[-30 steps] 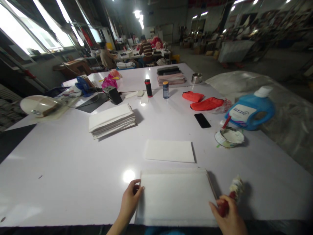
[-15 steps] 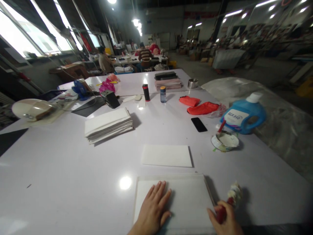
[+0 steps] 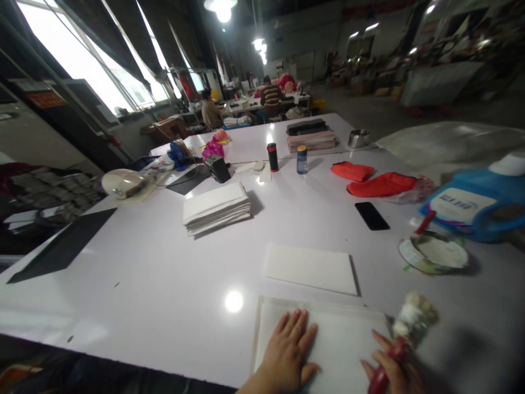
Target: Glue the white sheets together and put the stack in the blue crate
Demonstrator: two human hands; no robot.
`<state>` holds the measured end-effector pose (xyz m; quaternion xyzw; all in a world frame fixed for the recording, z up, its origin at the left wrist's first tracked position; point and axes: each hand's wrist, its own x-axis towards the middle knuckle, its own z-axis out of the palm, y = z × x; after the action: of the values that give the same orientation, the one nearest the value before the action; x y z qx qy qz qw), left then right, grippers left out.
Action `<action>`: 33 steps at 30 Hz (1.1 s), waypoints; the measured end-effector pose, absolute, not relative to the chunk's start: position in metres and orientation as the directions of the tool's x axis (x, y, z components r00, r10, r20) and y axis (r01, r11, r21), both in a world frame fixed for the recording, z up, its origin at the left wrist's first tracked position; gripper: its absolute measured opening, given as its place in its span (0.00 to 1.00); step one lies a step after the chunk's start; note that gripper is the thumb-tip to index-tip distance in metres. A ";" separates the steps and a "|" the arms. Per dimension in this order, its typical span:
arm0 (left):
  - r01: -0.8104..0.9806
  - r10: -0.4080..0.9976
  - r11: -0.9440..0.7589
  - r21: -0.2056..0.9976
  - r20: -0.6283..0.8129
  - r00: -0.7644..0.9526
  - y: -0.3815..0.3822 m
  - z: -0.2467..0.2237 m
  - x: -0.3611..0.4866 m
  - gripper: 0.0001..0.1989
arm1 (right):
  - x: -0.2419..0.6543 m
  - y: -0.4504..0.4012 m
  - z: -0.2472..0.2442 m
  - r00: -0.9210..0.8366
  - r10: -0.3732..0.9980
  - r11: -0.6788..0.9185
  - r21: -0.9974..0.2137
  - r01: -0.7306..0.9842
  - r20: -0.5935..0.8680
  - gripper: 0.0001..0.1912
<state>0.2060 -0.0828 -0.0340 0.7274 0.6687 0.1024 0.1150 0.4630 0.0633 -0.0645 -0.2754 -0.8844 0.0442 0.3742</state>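
My left hand (image 3: pixel 289 353) lies flat, fingers stretched out, on a white rectangular sheet (image 3: pixel 336 334) at the front of the table. A paste-smeared brush (image 3: pixel 415 317) with a red handle is gripped in my right hand (image 3: pixel 394 364), its bristles pointing up and away. That hand is at the sheet's right edge. Just beyond the sheet is a smaller white panel (image 3: pixel 311 268). A round tub of white paste (image 3: pixel 438 253), with another red handle sticking out of it, stands further right.
A blue jug (image 3: pixel 463 202) stands behind the tub. A phone (image 3: pixel 372 215) and red cloth pieces (image 3: pixel 381 185) lie nearby. Further left is a stack of white panels (image 3: pixel 217 208). Two bottles, one a blue-tinted bottle (image 3: pixel 302 161), stand toward the back. People sit at a far table.
The view has swung left, so things on the table appear further right. My right hand has raised the brush slightly and tilted it. My left hand stays flat on the sheet.
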 end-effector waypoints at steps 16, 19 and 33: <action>0.984 0.989 -0.113 0.141 0.107 0.098 -0.074 -0.028 0.204 0.39 | 0.440 0.068 -0.072 -0.652 0.553 0.828 -0.253 0.500 0.519 0.20; 0.989 0.991 -0.075 0.130 0.117 0.060 -0.078 -0.030 0.198 0.39 | 0.445 0.071 -0.085 -0.628 0.578 0.811 -0.280 0.514 0.520 0.19; 0.905 0.923 0.351 0.241 0.073 -0.377 -0.112 -0.061 0.166 0.36 | 0.447 0.075 -0.092 -0.620 0.537 0.834 -0.254 0.489 0.572 0.11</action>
<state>0.1659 -0.1118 -0.0611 0.5568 0.8209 0.1211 0.0378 0.4471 0.0753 -0.0922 -0.2854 -0.8992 0.0367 0.3296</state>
